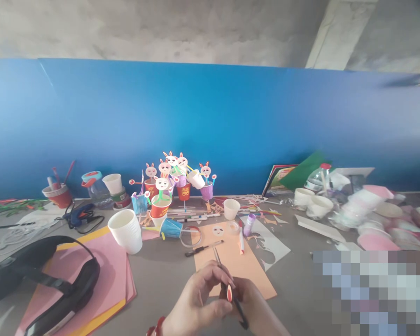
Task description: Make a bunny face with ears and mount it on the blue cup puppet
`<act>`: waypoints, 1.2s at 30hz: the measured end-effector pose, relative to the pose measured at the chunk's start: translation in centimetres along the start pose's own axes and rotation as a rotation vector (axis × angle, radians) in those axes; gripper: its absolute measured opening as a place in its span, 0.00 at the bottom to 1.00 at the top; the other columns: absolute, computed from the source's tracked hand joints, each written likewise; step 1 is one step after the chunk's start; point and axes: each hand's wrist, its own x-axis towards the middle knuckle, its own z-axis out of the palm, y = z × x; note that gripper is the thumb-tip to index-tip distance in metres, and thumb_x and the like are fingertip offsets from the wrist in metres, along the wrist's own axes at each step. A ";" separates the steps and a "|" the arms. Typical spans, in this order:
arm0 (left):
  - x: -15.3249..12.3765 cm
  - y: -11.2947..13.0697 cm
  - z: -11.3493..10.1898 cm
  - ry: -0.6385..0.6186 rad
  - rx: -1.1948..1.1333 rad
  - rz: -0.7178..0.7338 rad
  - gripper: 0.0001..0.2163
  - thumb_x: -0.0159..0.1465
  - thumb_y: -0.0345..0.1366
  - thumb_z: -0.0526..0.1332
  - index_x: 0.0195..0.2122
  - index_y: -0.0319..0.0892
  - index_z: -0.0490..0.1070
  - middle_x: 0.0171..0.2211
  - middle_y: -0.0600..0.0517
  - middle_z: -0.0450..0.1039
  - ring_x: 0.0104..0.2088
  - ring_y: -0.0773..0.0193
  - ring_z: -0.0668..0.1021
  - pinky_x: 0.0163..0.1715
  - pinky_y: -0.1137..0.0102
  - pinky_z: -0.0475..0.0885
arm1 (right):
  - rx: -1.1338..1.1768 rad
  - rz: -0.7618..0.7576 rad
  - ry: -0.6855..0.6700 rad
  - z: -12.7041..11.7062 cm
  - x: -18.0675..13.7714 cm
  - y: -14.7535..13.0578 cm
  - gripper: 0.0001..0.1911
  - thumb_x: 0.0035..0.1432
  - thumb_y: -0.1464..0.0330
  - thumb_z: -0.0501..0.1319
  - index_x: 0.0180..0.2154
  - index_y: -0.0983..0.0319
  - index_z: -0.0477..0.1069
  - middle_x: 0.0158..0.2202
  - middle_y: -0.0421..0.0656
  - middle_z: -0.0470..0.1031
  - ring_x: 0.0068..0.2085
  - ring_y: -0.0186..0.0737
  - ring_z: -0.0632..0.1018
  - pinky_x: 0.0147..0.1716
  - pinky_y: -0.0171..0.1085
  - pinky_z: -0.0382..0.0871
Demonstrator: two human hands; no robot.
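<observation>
both bare hands meet at the near middle, close together. the left hand comes in from the near left, its wrist low, its fingers bent over toward the right. its thumb points right, nearer than those fingers. the right hand curls in from the near right, forearm slanting, its fingertips partly hidden.

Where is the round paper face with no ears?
In the head view, the round paper face lies below the middle, on the far end of the orange paper, left of the tape roll and beyond the black pen.
</observation>
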 end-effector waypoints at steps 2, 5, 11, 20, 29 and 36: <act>0.1 0.0 -0.1 0.023 -0.084 -0.008 0.14 0.59 0.42 0.69 0.41 0.40 0.73 0.40 0.47 0.65 0.36 0.62 0.72 0.32 0.70 0.71 | 0.022 0.017 -0.023 0.1 0.0 -0.2 0.02 0.39 0.71 0.62 0.22 0.62 0.70 0.19 0.36 0.73 0.22 0.33 0.69 0.21 0.31 0.59; 0.3 0.2 -0.3 0.045 -0.195 -0.032 0.14 0.59 0.43 0.68 0.41 0.41 0.72 0.39 0.48 0.64 0.33 0.64 0.70 0.25 0.73 0.68 | 0.063 0.088 -0.039 0.3 -0.1 -0.9 0.07 0.40 0.68 0.63 0.27 0.63 0.73 0.22 0.39 0.76 0.18 0.30 0.67 0.15 0.29 0.57; 0.3 0.4 -0.6 0.025 -0.221 -0.022 0.13 0.58 0.42 0.69 0.40 0.41 0.72 0.39 0.48 0.66 0.31 0.66 0.71 0.27 0.71 0.69 | 0.171 0.074 0.032 0.7 0.3 0.0 0.15 0.41 0.60 0.67 0.27 0.61 0.67 0.22 0.39 0.78 0.12 0.24 0.60 0.09 0.27 0.52; -0.9 -0.5 -2.8 0.227 0.523 -0.129 0.08 0.56 0.31 0.65 0.37 0.44 0.71 0.57 0.43 0.65 0.60 0.47 0.65 0.58 0.55 0.61 | -0.361 -0.104 0.269 -3.8 -1.0 0.6 0.13 0.50 0.59 0.65 0.25 0.59 0.65 0.22 0.36 0.73 0.22 0.32 0.68 0.21 0.30 0.58; -1.2 -0.8 -6.2 0.210 1.150 -0.042 0.10 0.56 0.29 0.64 0.39 0.46 0.73 0.54 0.44 0.70 0.55 0.49 0.71 0.54 0.54 0.68 | -1.219 0.042 0.335 -9.8 -3.8 3.0 0.09 0.58 0.61 0.57 0.27 0.55 0.67 0.24 0.37 0.77 0.26 0.43 0.78 0.25 0.33 0.60; -1.2 -1.9 -7.0 0.210 1.205 -0.041 0.08 0.56 0.28 0.64 0.37 0.46 0.75 0.51 0.46 0.72 0.53 0.49 0.72 0.52 0.55 0.70 | -1.117 0.225 0.152 -10.2 -3.1 -0.7 0.04 0.46 0.68 0.62 0.28 0.56 0.68 0.30 0.40 0.78 0.32 0.45 0.79 0.29 0.34 0.61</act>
